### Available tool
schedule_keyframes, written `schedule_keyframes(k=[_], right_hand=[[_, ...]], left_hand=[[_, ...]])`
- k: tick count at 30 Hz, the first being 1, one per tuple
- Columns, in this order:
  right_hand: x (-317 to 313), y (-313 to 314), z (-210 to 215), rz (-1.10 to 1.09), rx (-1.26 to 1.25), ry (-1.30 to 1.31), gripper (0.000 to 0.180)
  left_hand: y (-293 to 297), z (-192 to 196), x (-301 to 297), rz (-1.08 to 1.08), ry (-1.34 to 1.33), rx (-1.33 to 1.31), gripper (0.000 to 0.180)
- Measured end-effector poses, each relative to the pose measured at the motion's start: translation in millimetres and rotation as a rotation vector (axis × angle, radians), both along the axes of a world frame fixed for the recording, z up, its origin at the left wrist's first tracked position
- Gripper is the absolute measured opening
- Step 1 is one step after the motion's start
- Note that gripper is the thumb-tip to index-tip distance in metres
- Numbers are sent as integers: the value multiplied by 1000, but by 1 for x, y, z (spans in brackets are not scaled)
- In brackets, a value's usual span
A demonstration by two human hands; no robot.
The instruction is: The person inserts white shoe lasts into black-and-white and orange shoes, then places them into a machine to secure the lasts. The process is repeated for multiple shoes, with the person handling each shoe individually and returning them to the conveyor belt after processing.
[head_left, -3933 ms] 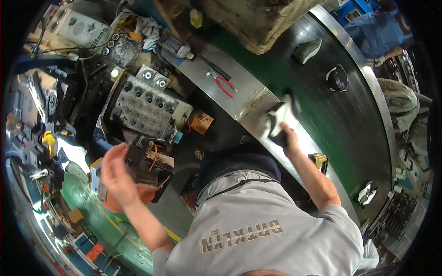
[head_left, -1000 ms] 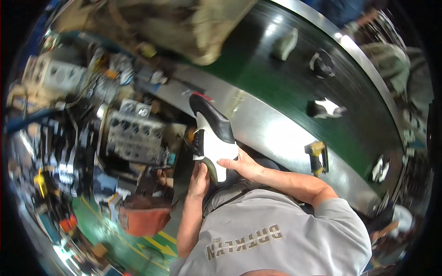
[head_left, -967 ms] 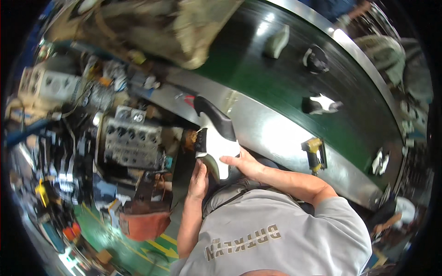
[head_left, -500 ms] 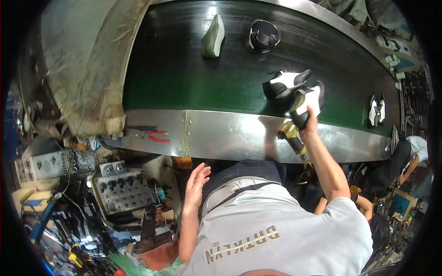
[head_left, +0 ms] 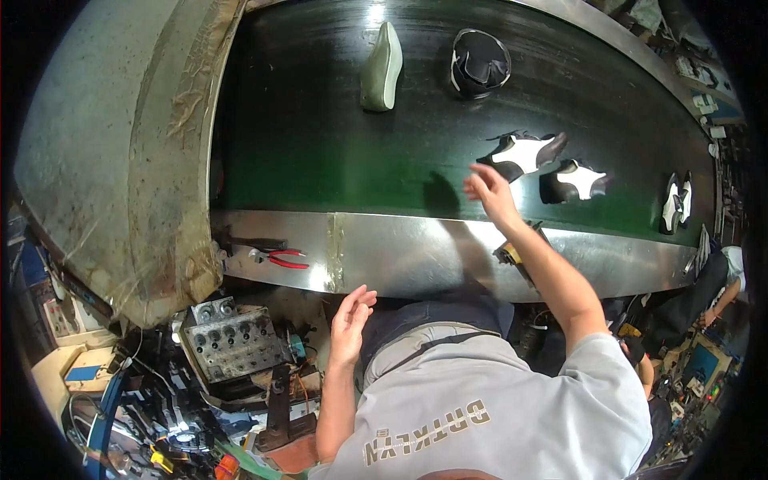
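Observation:
My right hand (head_left: 492, 192) is over the near edge of the green conveyor belt (head_left: 320, 152), empty, its fingers loosely bent and apart. Just beyond its fingertips lies a black-and-white shoe (head_left: 526, 152). A second black-and-white shoe (head_left: 582, 182) rests on the belt to the right of that one. My left hand (head_left: 350, 324) hangs in front of the metal ledge near my waist, holding nothing, with its fingers apart. Partly behind my right forearm, a yellow-and-black tool (head_left: 506, 254) shows at the ledge.
Farther back on the belt are a grey-green shoe-shaped piece (head_left: 382, 70) and a rounded black piece with white trim (head_left: 480, 62). Another shoe pair (head_left: 677, 204) lies far right. Red-handled pliers (head_left: 288, 258) lie on the metal ledge (head_left: 400, 252); a control box (head_left: 232, 340) stands below.
My right hand has let go of the black-and-white shoe, which now lies on the belt right of the other one. The hand has drawn back leftward. My left hand has barely moved.

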State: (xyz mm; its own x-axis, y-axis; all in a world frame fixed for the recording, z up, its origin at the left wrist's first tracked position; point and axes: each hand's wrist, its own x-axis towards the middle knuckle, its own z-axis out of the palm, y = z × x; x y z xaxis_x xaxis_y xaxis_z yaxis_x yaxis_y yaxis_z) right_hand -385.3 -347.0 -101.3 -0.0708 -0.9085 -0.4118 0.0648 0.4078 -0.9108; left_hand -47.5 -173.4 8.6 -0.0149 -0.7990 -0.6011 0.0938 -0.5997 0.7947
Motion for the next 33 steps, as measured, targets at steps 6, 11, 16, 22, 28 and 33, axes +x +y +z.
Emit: schedule_keyframes(k=[6,11,16,22,28,33], right_hand=[[-39,-157,-32,-60,-438,966,59],[-51,-201,-31,440,-440,1510,27],[68,-140,72,1083,-785,861,18],[141,-101,101,913,-427,113,20],[138,-258,-63,-41,1,516,74],[140,-285,-108,45,310,566,91]], left_hand=[[-31,7,-2,9,18,-87,39],[-66,16,-13,-18,43,-135,38],[-101,8,-37,-51,-172,-301,59],[-118,0,-32,-280,-124,-279,60],[-50,38,12,204,370,16,44],[-17,62,24,497,251,-50,56]])
